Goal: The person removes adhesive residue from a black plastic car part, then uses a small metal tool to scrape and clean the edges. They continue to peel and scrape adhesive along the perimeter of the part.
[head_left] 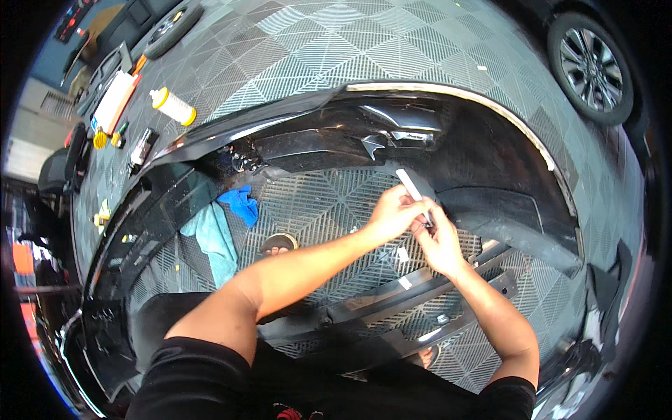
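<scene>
Both my hands meet over the open middle of a black car bumper (483, 150) that lies on the floor and curves around me. Between them is a slim white tube (409, 183) like a marker pen, its pale end pointing up and away. My left hand (394, 215) pinches the tube along its side. My right hand (441, 241) closes its fingers around the lower end, which they partly cover. Just below the hands, a small white scrap (402, 255) lies on the floor grating.
Inside the bumper's curve are a teal towel (213, 241), a blue cloth (240, 205) and black bars (378, 302) near my feet. A white bottle with yellow ends (173, 106) lies beyond its far edge. A car wheel (590, 68) stands at far right.
</scene>
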### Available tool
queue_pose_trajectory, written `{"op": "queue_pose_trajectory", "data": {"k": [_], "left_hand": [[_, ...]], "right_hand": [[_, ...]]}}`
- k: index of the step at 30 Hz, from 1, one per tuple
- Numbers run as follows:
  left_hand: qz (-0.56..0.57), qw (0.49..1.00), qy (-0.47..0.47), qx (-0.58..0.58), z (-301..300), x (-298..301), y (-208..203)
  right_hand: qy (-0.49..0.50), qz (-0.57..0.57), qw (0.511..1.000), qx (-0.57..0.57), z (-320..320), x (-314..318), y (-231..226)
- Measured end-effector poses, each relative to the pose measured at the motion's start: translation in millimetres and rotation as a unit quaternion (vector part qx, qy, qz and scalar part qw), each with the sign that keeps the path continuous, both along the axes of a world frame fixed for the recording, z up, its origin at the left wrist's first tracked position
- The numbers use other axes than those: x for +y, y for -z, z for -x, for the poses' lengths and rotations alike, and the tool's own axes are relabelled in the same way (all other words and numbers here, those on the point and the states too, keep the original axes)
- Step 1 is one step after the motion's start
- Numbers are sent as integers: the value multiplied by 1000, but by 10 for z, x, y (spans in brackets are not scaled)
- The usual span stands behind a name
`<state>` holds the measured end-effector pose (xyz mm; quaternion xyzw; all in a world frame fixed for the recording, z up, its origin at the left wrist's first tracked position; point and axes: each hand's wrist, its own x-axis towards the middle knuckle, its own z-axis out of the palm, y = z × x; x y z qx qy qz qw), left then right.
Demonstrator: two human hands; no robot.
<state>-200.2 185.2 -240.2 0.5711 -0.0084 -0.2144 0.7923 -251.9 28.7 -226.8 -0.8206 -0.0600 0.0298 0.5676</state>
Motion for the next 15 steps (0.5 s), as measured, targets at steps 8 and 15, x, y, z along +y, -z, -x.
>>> {"op": "queue_pose_trajectory", "data": {"k": [8,15], "left_hand": [[99,984,-66,-136,106,-327,-606],[308,933,-126,-136,145,-308,-1287]], "right_hand": [[-31,190,979,-73,-115,-250,-1221],[-60,234,961,-133,-90,-112,-2073]]}}
